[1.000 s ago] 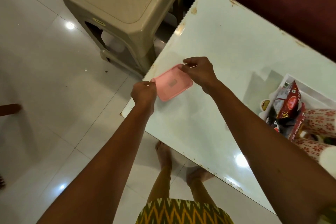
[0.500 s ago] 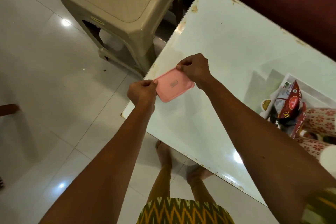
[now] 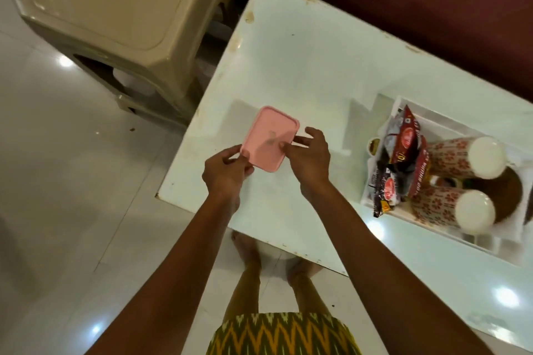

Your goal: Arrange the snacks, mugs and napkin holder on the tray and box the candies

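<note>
A flat pink box [image 3: 269, 137] with its lid on sits at the near left corner of the white table [image 3: 302, 66]. My left hand [image 3: 226, 171] pinches its near left corner. My right hand [image 3: 310, 154] holds its right side with thumb and fingers on the edge. At the right, a white tray [image 3: 403, 104] carries red and dark snack packets [image 3: 403, 153] and two floral mugs [image 3: 458, 157], [image 3: 450, 207] lying with their white insides toward me. A round brown piece [image 3: 507, 190] shows behind the mugs. No loose candies are visible.
A beige plastic stool [image 3: 115, 17] stands on the tiled floor just left of the table. A dark red wall runs behind the table. My bare feet [image 3: 277, 253] are at the table's near edge. A small round item [image 3: 374, 145] lies beside the tray.
The box has turned from lying across to lying lengthwise away from me. My right hand has shifted from its far end to its right side. The view has swung right, showing more of the tray.
</note>
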